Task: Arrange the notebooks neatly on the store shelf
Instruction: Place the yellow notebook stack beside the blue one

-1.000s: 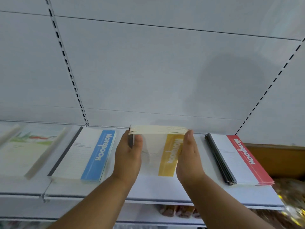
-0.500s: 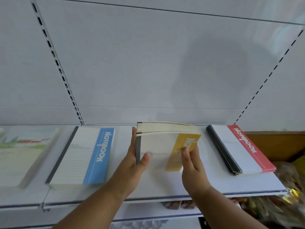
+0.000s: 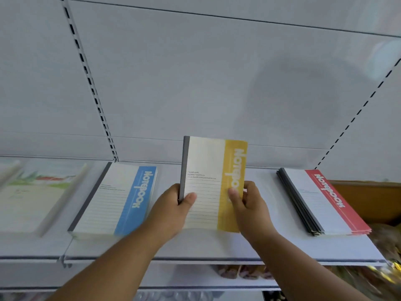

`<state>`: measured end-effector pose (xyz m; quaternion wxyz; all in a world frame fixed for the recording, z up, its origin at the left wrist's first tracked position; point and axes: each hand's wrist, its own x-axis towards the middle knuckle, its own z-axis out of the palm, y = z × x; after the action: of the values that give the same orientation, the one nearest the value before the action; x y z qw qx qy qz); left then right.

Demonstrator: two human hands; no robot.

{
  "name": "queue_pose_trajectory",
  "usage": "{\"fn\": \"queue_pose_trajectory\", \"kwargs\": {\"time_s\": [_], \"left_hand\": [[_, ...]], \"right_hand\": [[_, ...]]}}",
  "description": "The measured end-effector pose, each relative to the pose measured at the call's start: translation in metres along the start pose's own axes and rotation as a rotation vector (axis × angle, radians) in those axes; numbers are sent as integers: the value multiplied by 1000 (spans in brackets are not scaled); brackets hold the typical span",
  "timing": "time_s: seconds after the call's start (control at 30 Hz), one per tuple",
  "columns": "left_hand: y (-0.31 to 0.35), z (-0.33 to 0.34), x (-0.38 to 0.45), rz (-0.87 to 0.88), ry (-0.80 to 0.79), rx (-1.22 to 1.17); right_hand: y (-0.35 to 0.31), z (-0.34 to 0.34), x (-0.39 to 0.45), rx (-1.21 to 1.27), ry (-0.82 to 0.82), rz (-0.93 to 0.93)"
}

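White shelving with a plain back panel (image 3: 195, 83) fills the frame. At centre, yellow notebooks (image 3: 213, 183) stand upright on the shelf (image 3: 217, 246), long axis vertical, grey spine at left, cover facing the camera. Left hand (image 3: 173, 210) grips the spine edge, thumb on the cover; right hand (image 3: 246, 205) pinches the yellow band. Blue notebooks (image 3: 117, 198) lie flat at left, red notebooks (image 3: 321, 200) at right.
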<state>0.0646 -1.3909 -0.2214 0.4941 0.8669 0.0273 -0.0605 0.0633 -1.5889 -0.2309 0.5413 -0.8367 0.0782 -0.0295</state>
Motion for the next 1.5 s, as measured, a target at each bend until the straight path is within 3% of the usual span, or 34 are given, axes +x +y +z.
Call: {"fn": "queue_pose_trajectory", "kwargs": {"time_s": [0.07, 0.17, 0.37, 0.5, 0.73, 0.9, 1.07, 1.13, 1.23, 1.5], "left_hand": [[0, -10, 4, -153, -21, -26], [-6, -19, 10, -264, -45, 197], [-7, -17, 16, -247, -43, 485], [-9, -16, 18, -240, -11, 534], [0, -11, 16, -238, -13, 650], [12, -11, -1, -235, 40, 645], [4, -16, -26, -164, -125, 636], [-3, -12, -33, -126, -123, 730], [-9, -5, -40, -47, -52, 851], [-16, -7, -40, 58, 1, 830]], "right_hand": [[-8, 3, 4, -43, -22, 107], [-11, 13, 6, -111, -99, 268], [-10, 30, 21, -282, -129, 366], [-10, 41, 27, -516, -87, 308], [-11, 45, 21, -711, -49, 195], [-14, 23, 0, -711, -201, 133], [-15, -3, -27, -866, -401, -28], [-17, -6, -28, -901, -477, -75], [-14, -5, -26, -934, -498, -134], [-1, -6, -19, -946, -518, -128]]}}
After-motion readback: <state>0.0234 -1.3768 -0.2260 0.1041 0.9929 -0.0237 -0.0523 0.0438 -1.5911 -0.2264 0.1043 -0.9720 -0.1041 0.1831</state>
